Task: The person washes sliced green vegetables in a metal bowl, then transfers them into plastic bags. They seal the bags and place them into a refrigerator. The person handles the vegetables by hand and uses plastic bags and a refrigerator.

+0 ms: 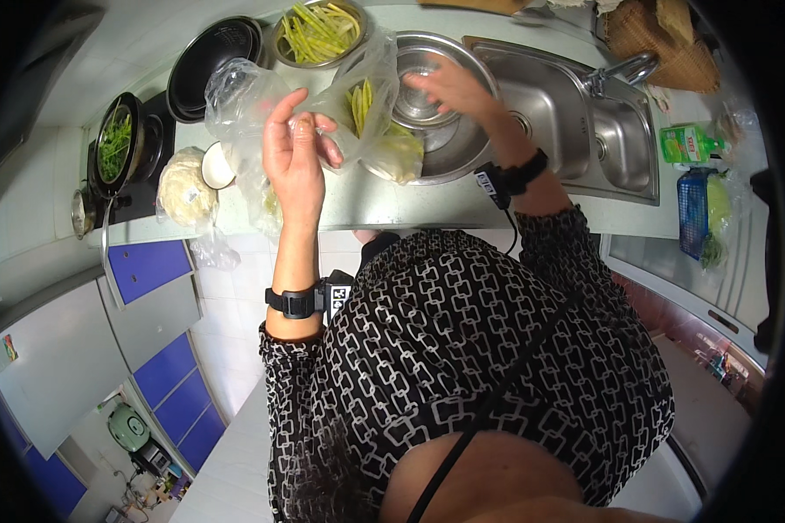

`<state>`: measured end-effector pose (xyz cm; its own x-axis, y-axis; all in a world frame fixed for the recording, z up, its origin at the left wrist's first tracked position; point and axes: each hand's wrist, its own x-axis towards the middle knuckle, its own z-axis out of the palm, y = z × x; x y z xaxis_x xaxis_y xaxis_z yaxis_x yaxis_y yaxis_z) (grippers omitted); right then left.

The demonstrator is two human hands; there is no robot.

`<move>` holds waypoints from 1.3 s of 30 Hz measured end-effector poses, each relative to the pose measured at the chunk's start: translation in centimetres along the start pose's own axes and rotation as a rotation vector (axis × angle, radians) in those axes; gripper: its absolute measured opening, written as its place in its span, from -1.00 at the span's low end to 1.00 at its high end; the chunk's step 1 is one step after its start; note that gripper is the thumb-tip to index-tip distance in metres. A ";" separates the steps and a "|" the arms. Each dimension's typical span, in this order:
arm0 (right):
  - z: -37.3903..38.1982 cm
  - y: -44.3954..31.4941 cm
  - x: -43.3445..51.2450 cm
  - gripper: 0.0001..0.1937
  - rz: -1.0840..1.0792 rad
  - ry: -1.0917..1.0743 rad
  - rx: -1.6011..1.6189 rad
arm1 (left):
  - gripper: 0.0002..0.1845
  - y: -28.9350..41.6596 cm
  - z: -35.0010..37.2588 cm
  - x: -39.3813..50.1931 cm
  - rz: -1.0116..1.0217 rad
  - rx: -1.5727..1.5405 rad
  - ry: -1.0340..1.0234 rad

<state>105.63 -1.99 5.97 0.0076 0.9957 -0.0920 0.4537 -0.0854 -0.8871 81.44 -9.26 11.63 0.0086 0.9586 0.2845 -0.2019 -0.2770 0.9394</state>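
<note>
My left hand (294,140) is raised over the counter with curved fingers, against a crumpled clear plastic bag (245,88). Whether the fingers pinch its film cannot be made out. To its right, yellow-green bean pods (360,108) show inside an open clear bag (386,72) that leans against a wide steel basin (461,160). My right hand (454,85), blurred, hovers above this basin with fingers apart and nothing visible in them. A smaller steel bowl (418,118) sits inside the basin, partly behind that hand. Cut bean pieces (320,33) fill another steel bowl (284,57) at the back.
Left stand a black pot (206,65), a pan (134,176) of chopped greens, a white bowl (218,167) and a bagged pale round mass (186,189). Right are a double sink (543,104), its faucet (621,72), a green bottle (687,144) and a blue basket (692,212).
</note>
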 end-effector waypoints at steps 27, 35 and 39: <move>-3.6 -1.0 -1.6 -0.45 -0.338 0.011 -0.054 | -0.88 5.0 1.5 5.8 -0.024 0.328 -0.072; 0.8 -2.1 0.1 -0.25 -0.687 -0.051 -0.170 | -0.87 6.6 0.9 4.9 0.083 0.105 -0.341; 0.1 -3.5 -0.3 -0.72 -0.355 -0.277 0.267 | -0.82 7.0 -1.7 5.9 0.069 0.122 -0.103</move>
<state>103.91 -1.97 9.07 -0.3575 0.9216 0.1511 0.1423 0.2136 -0.9665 78.42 -5.43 19.51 0.1005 0.9269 0.3616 -0.0848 -0.3541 0.9313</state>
